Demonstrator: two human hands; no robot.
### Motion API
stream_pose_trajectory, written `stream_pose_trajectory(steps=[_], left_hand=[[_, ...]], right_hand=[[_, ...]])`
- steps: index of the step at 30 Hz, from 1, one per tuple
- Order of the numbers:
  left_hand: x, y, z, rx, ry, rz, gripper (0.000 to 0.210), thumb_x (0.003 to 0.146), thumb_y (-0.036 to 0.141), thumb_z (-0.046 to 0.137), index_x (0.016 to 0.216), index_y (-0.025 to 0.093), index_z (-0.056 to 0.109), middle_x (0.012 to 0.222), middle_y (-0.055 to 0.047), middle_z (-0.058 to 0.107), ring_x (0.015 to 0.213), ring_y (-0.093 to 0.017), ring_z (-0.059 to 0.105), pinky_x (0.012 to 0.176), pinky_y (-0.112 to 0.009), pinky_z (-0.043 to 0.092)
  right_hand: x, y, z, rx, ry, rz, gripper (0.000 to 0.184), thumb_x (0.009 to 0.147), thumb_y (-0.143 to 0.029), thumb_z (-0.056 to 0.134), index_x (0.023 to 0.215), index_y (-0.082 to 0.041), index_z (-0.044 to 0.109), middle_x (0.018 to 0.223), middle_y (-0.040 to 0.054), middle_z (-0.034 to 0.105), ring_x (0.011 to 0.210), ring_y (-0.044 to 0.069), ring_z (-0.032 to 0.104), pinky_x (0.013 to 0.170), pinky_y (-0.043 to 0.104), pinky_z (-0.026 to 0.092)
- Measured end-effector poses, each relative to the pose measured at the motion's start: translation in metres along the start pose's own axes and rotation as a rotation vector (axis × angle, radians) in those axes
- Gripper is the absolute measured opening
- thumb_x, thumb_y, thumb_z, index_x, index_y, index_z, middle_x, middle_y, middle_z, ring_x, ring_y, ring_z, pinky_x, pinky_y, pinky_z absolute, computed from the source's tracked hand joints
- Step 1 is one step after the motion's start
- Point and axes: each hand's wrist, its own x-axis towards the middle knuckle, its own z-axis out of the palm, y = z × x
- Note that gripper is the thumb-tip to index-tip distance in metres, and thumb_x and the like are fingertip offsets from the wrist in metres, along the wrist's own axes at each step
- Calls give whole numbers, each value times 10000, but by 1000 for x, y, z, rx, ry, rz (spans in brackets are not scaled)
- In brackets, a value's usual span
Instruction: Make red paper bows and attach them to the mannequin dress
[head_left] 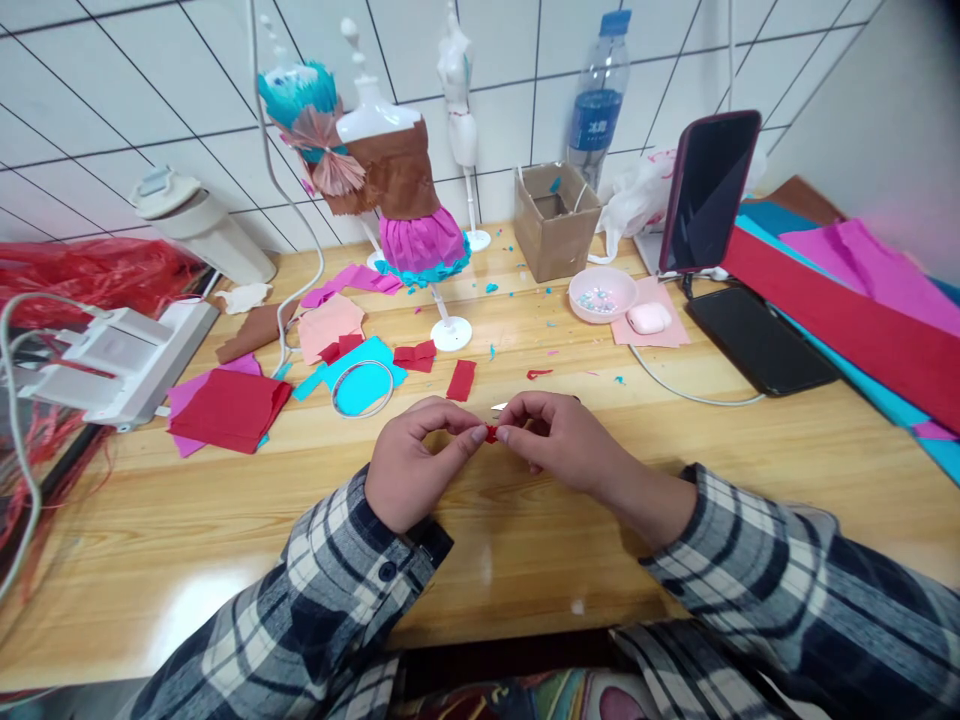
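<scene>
Between my two hands is a small piece of red crepe paper (491,434), mostly covered by fingertips. My left hand (420,455) pinches its left end with thumb and index finger. On the other end, my right hand (559,440) pinches in the same way. Behind the right fingers the tip of a metal blade (499,407) shows, probably scissors, the rest hidden. A red paper strip (460,381) lies just beyond my hands. A mini dress form (397,165) in a brown top and a purple skirt with blue trim stands farther back.
Left are a roll of tape (334,394), red paper squares (232,408), a power strip (161,360) and a tumbler (210,225). At the back stand a cardboard box (555,235) and a bottle (598,115). A bead bowl (602,295), phones (761,335) and coloured paper sheets (847,320) lie right.
</scene>
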Motion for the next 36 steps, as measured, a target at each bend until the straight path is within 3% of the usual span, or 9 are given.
stream_pose_trajectory(steps=[5, 10, 19, 24, 29, 36], left_hand=[[-1, -2, 1, -85, -16, -59, 182, 775, 343, 685, 749, 163, 695, 767, -47, 678, 734, -172, 616, 715, -297, 490], [-1, 0, 4, -189, -108, -115, 230, 772, 365, 686, 877, 162, 701, 861, -66, 703, 810, -189, 643, 751, -307, 506], [1, 1, 2, -35, -83, -77, 183, 751, 345, 687, 754, 162, 681, 805, -58, 687, 781, -196, 629, 753, -334, 496], [1, 4, 1, 27, -94, -7, 145, 770, 311, 678, 764, 167, 699, 804, -48, 688, 773, -179, 640, 747, -311, 488], [0, 3, 1, 30, -102, 2, 139, 783, 299, 665, 790, 164, 701, 820, -47, 685, 782, -174, 640, 751, -303, 487], [1, 3, -1, 56, -191, -42, 165, 793, 318, 637, 792, 160, 683, 820, -55, 675, 792, -188, 620, 758, -327, 476]], right_hand=[[1, 3, 1, 18, -3, -17, 126, 775, -296, 615, 767, -175, 584, 630, -44, 530, 496, 72, 449, 473, 213, 368], [1, 3, 1, 35, 32, -33, 117, 767, -291, 613, 774, -175, 591, 647, -42, 536, 501, 71, 442, 477, 214, 365], [0, 2, 1, 9, 14, -38, 114, 764, -280, 619, 774, -167, 599, 675, -31, 556, 526, 68, 431, 488, 209, 356], [0, 2, -1, 28, -5, -81, 184, 765, -265, 614, 922, -173, 634, 809, -6, 614, 562, 70, 483, 527, 219, 401], [0, 1, -2, -106, 33, -91, 99, 773, -256, 620, 790, -159, 635, 699, -17, 601, 578, 84, 491, 548, 228, 390], [-2, -3, -4, -211, 41, -135, 71, 785, -231, 610, 767, -167, 632, 658, -28, 590, 577, 88, 493, 548, 230, 391]])
